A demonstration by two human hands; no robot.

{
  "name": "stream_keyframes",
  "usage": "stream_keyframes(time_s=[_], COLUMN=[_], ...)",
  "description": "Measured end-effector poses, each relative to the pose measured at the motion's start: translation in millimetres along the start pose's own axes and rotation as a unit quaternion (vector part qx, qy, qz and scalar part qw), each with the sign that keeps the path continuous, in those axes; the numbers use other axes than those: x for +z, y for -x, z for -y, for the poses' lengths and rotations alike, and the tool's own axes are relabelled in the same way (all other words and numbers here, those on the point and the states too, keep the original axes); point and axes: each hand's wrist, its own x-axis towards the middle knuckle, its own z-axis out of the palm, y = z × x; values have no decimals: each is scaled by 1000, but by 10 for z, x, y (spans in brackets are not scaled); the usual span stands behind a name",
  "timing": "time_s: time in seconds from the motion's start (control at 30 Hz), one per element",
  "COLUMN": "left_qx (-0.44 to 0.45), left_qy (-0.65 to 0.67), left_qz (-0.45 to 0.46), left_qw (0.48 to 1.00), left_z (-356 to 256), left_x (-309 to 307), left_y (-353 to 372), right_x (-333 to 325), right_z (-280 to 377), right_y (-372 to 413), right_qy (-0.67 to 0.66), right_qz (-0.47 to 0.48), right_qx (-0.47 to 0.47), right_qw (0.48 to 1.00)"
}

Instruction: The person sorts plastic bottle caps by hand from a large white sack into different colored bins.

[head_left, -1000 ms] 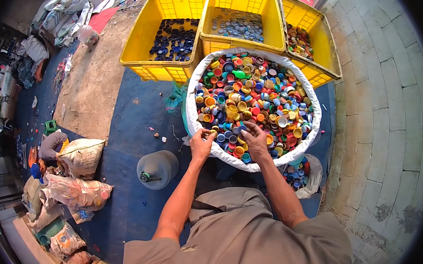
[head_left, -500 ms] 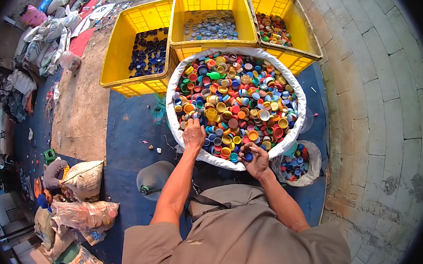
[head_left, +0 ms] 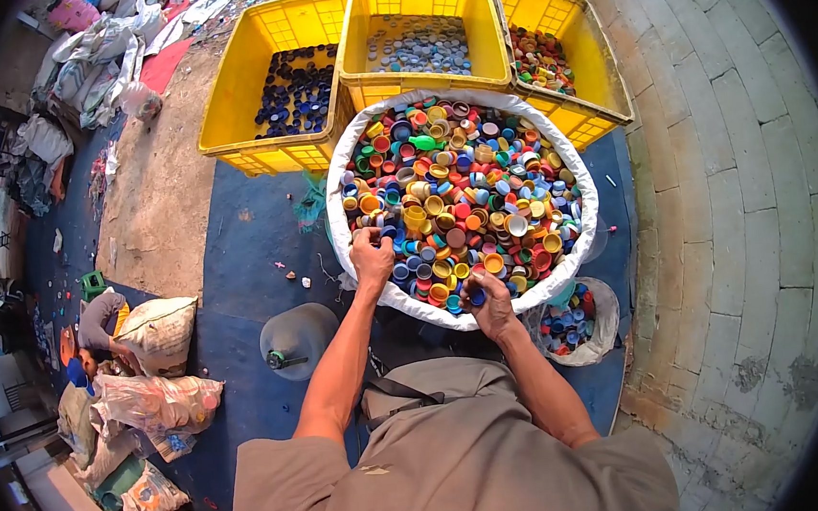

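In front of me stands a round container with a white cloth rim (head_left: 588, 184), heaped with plastic bottle caps (head_left: 465, 179) of many colours. At its near left edge, my left hand (head_left: 372, 256) is closed, with a dark blue cap showing at its fingertips. My right hand (head_left: 492, 308) curls over the near rim, its fingers closed around a blue bottle cap (head_left: 477, 297). Yellow caps and blue caps lie loose between the two hands. The palms of both hands are hidden from view.
Behind the container are three yellow crates: dark blue caps in the left crate (head_left: 225, 116), pale caps in the middle crate (head_left: 429, 76), mixed caps in the right crate (head_left: 595, 58). A lined bucket (head_left: 607, 331) stands right, a large clear bottle (head_left: 299, 341) left. Another person (head_left: 102, 323) bends among sacks.
My right hand has shifted slightly left and its fingers have drawn in around the blue cap. My left hand stays near the same edge, now with a dark blue cap showing. The view has tilted slightly.
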Motion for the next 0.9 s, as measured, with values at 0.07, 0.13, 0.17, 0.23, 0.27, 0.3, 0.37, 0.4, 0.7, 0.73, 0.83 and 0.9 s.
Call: stream_keyframes(time_s=[0.07,0.13,0.17,0.23,0.27,0.3,0.37,0.4,0.7,0.73,0.83,0.9], left_qx=[-313,-387,-389,-384,-387,-389,-403,-412,-451,-455,-460,-464], left_qy=[331,479,500,527,536,541,568,576,582,578,569,563], left_qz=[107,84,88,96,95,96,87,74,16,14,10,10], left_qw=[884,784,769,752,744,739,712,702,676,678,682,684], left_z=[-163,-178,-162,-110,-76,-41,8,30,180,186,190,198], left_x=[-269,-479,-569,-739,-806,-871,-978,-1016,-1164,-1182,-1204,-1191], left_y=[53,206,281,446,527,604,750,808,1099,1107,1109,1097], right_x=[203,271,369,475,449,524,677,762,1243,1283,1329,1307], right_z=[57,1,-35,-136,-243,-259,-278,-273,-425,-435,-449,-503], right_y=[-35,-149,-197,-315,-440,-487,-580,-632,-1214,-1249,-1288,-1288], right_qy=[73,193,242,368,445,501,552,576,786,795,820,821], right_qz=[-24,-16,-40,-31,-23,-15,-4,2,8,4,-12,-20], right_qx=[6,6,-7,-60,-110,-149,-186,-205,-171,-155,-125,-146], right_qw=[997,981,969,927,888,852,813,791,594,587,559,551])
